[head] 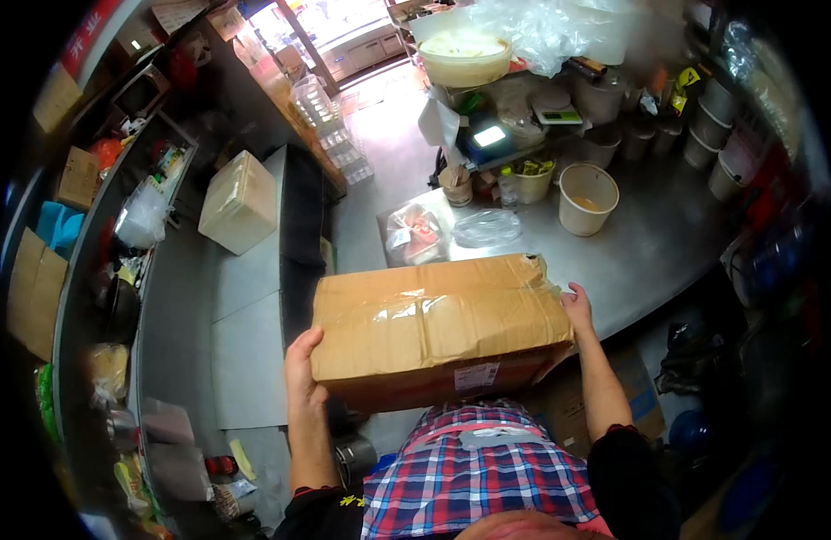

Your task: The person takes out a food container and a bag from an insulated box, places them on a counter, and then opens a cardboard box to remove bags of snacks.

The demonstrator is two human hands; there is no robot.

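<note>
A large cardboard box (pixel 442 317), its top seam covered with clear tape, is held level before my plaid apron. My left hand (pixel 304 364) grips its left end, with the thumb at the upper edge. At the right end my right hand (pixel 577 307) holds the box near a crumpled corner; the fingers beneath are partly hidden. A printed label (pixel 476 376) is stuck to the side facing me. Just beyond the box, a clear bag with red and white contents (pixel 415 233) and a stack of clear plastic lids or film (pixel 487 228) lie on the metal counter (pixel 523 253).
On the counter stand a white bucket (pixel 588 199), a small plastic bottle (pixel 508 187) and a digital scale (pixel 486 138). A foam box (pixel 240 202) sits to the left. Crowded shelves (pixel 135 290) line the far left, and several grey tubs (pixel 716 121) stand at the right.
</note>
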